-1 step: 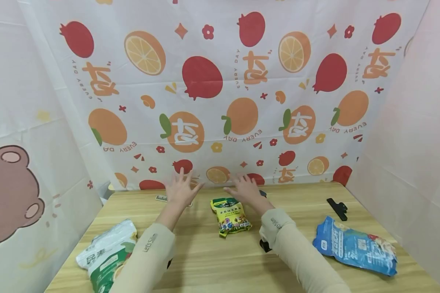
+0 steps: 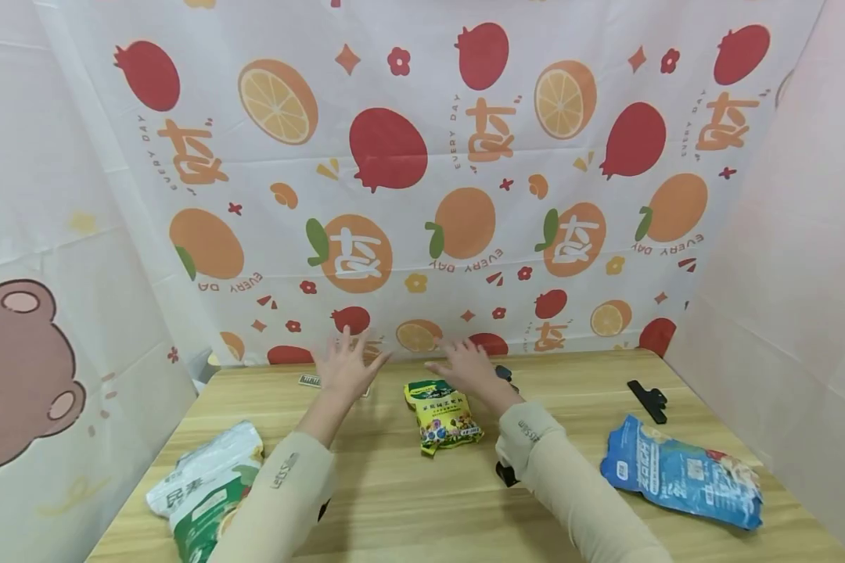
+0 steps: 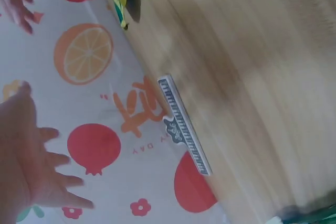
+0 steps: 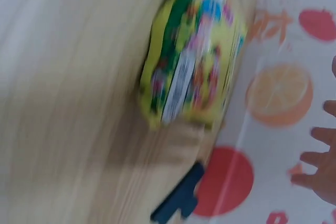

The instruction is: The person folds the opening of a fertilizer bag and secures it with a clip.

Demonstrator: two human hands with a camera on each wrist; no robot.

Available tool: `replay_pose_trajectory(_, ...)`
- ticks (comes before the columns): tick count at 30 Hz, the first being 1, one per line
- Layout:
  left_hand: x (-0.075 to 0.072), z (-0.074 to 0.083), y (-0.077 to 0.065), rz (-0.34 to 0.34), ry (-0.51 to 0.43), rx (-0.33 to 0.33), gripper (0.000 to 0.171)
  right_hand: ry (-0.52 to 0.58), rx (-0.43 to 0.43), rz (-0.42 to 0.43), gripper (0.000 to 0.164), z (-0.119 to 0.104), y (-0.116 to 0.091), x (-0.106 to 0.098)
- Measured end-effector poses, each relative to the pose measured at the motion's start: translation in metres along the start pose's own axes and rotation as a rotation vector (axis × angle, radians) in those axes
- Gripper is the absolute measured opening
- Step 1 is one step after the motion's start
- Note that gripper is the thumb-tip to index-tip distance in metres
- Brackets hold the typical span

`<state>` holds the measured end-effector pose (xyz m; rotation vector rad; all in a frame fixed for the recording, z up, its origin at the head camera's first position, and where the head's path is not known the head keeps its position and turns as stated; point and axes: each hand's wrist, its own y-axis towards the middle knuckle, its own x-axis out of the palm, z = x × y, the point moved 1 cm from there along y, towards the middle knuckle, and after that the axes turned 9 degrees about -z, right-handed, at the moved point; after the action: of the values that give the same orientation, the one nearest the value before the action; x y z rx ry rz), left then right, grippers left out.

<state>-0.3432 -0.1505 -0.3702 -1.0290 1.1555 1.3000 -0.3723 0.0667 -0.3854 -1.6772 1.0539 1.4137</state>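
Observation:
With fingers spread, my left hand point(image 2: 345, 371) is held up over the back of the wooden table and holds nothing. Below it lies a white clip with a dark striped bar point(image 3: 184, 124), partly hidden by the hand in the head view. My right hand point(image 2: 470, 369) is likewise raised, fingers apart, just behind a yellow-and-green printed bag point(image 2: 445, 418). That bag lies between the two forearms. A dark clip point(image 4: 178, 195) lies by the back edge, next to the right hand in the head view.
A green-and-white bag point(image 2: 207, 485) lies at the left, partly behind the left sleeve. At the right are a blue bag point(image 2: 683, 473) and a black clip point(image 2: 650, 400). Another black clip point(image 2: 507, 474) shows beside the right sleeve. A fruit-print curtain point(image 2: 408, 156) hangs behind the table.
My right hand and forearm have shifted slightly left, so more of the dark clip behind the wrist shows. The left hand has dipped a little. The bags have not moved.

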Motion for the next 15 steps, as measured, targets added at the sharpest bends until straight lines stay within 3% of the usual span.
replay_pose_trajectory(4,0.003,-0.011,-0.020,-0.051,-0.046,-0.040,0.071,0.081,-0.114,-0.026,0.056,-0.033,-0.003,0.009)
replay_pose_trajectory(9,-0.002,-0.030,-0.055,-0.130,-0.069,-0.082,0.069,0.252,-0.239,-0.062,0.044,-0.074,-0.014,0.029)
replay_pose_trajectory(15,-0.012,-0.059,-0.099,-0.220,-0.150,-0.112,0.084,0.386,-0.285,-0.115,0.035,-0.116,-0.025,0.051)
